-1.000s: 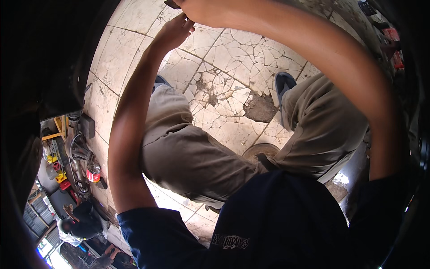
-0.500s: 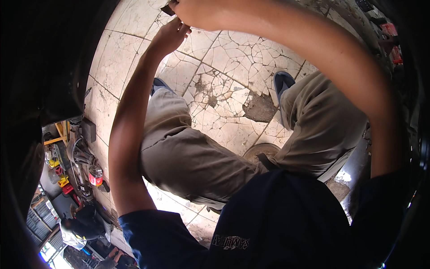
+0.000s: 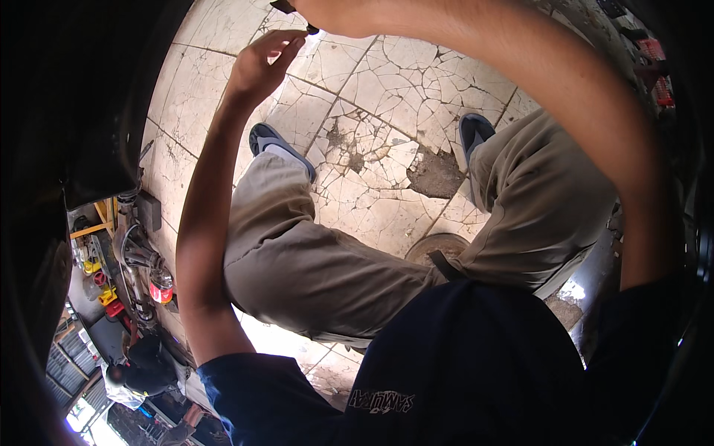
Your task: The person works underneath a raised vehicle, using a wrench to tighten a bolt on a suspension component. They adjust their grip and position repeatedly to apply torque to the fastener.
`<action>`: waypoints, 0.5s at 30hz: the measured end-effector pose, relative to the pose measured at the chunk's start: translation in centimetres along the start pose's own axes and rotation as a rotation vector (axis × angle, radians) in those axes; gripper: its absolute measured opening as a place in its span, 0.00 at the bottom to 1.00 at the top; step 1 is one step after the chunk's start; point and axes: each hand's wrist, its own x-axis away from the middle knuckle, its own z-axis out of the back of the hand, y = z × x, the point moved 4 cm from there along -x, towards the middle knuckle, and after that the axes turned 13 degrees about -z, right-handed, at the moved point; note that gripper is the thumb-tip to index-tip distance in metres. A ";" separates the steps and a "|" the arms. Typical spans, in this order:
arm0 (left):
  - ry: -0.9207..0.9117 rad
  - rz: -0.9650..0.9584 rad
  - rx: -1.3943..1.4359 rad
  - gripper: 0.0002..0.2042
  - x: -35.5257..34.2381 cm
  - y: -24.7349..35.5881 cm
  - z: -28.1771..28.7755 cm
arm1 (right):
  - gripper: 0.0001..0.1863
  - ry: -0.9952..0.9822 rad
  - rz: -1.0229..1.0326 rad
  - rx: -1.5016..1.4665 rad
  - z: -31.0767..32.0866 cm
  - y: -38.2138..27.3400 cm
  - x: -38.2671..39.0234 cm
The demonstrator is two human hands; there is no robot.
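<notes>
My left hand (image 3: 256, 65) is raised at the upper left, thumb and fingers drawn together in a pinch. At its fingertips is a small black piece (image 3: 312, 30), too small to name. My right hand (image 3: 331, 16) is just above and to the right, partly cut off by the upper edge. A dark flat piece (image 3: 282, 6) shows at its fingers, which appear closed on it; most of the piece is out of view. The two hands are close together but apart.
Large dark bodywork (image 3: 97, 149) fills the left side. Below are cracked floor tiles (image 3: 372, 82) with a broken patch, and a round brown seat (image 3: 439, 247) between my legs. Metal parts (image 3: 137, 253), a red-labelled bottle (image 3: 161, 291) and another person (image 3: 145, 368) are at the lower left.
My left hand has drawn slightly left and down, away from my right hand, and the small black piece shows at its fingertips. My right hand has risen slightly. My left foot shows more.
</notes>
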 end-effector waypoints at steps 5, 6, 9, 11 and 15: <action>-0.018 -0.141 -0.182 0.10 0.3 1.4 -0.3 | 0.19 0.053 0.019 -0.052 -0.4 0.7 0.7; -0.002 -0.155 -0.190 0.10 0.2 1.8 -0.2 | 0.19 0.061 0.027 -0.066 -0.3 0.9 0.8; 0.020 -0.207 -0.206 0.11 0.1 2.4 0.2 | 0.20 0.069 0.051 -0.085 -0.3 1.1 1.1; 0.042 -0.258 -0.243 0.11 0.0 2.6 0.2 | 0.20 0.073 0.061 -0.095 -0.3 1.2 1.2; 0.095 -0.365 -0.334 0.12 -0.4 2.7 0.2 | 0.20 0.092 0.066 -0.108 -0.2 1.7 0.9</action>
